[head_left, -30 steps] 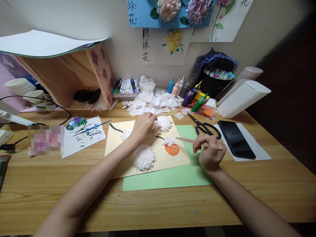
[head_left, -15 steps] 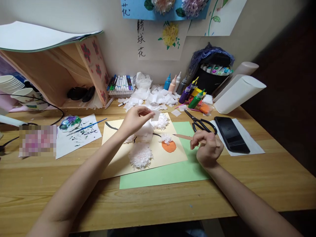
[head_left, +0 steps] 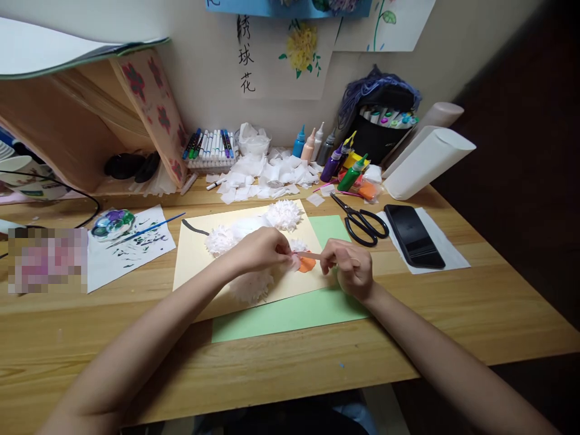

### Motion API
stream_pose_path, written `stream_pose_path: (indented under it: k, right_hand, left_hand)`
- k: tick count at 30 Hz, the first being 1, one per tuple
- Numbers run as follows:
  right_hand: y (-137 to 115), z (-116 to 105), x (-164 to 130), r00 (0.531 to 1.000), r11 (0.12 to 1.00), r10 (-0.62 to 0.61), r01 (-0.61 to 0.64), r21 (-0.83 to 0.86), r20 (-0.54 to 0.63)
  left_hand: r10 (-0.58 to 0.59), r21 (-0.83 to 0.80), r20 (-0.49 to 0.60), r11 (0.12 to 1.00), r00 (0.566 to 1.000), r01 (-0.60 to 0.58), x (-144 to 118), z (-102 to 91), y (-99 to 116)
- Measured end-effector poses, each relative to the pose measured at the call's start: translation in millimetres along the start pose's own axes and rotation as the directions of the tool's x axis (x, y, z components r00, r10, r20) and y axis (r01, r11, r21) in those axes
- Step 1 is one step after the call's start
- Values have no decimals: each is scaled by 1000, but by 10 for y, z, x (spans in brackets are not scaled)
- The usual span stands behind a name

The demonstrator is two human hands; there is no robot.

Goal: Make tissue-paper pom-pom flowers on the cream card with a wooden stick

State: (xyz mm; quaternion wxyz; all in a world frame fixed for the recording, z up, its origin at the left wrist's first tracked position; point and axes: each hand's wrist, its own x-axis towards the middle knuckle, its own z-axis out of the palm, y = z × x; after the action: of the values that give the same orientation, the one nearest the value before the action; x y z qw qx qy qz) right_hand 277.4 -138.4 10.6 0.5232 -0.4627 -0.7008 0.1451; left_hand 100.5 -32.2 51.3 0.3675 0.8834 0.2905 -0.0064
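Observation:
My left hand [head_left: 265,249] is closed in a pinch on a small white tissue paper square [head_left: 295,261], held at the tip of a pencil [head_left: 310,256]. The pencil is in the closed fingers of my right hand [head_left: 348,269] and points left. Both hands are over a cream sheet [head_left: 194,272], which bears ruffled white paper flowers, including a far one [head_left: 283,215], a left one [head_left: 220,240] and a near one [head_left: 252,287]. An orange disc [head_left: 309,264] is just below the pencil, beside a smaller white tuft [head_left: 298,244]. My left hand partly hides the sheet's middle.
Under the cream sheet lies a green sheet [head_left: 281,321]. Black-handled scissors [head_left: 362,222] and a phone [head_left: 414,235] lie to the right. Tissue scraps [head_left: 267,175], paint bottles [head_left: 332,165] and markers [head_left: 211,147] line the back. A blue brush [head_left: 151,227] lies at left.
My left hand has come down and right with the tissue paper square to the pencil's tip. My right hand has moved left with the pencil. The camera view has shifted slightly.

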Motion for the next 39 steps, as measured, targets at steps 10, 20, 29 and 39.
stream_pose_path:
  k: [10, 20, 29, 39]
  right_hand:
    - [-54, -54, -15, 987, 994, -109, 109, -11, -121]
    - [-40, 5, 8, 968, 964, -225, 238, -122, 113]
    - [-59, 31, 19, 997, 987, -44, 52, -149, 56]
    - [-72, 30, -17, 987, 973, -154, 158, -167, 39]
  left_hand:
    - [7, 183, -218, 982, 976, 34, 54, 138, -38]
    - [4, 150, -245, 988, 970, 34, 99, 164, -53]
    - [-26, 140, -215, 988, 976, 58, 89, 130, -37]
    - [-23, 122, -228, 991, 973, 52, 93, 155, -54]
